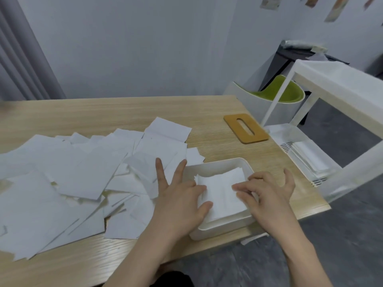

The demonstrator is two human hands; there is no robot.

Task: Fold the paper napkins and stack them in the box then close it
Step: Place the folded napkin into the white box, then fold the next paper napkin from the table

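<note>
Fingers (204, 188) of the left hand (180, 200) are spread pretty wide, two pointing up and away while thumb and forefinger touch the left edge of the folded napkins (222, 193). The right hand (267, 193) has its fingers loosely curled, tips pressing on the right edge of that same stack; can't tell if it's actually pinching a sheet. The stack sits inside the white box (219, 228) at the worktop's (103, 112) near right corner. Loose unfolded napkins (83, 175) sprawl just left of it. The wooden slotted lid (245, 128) lies apart, behind the box.
</note>
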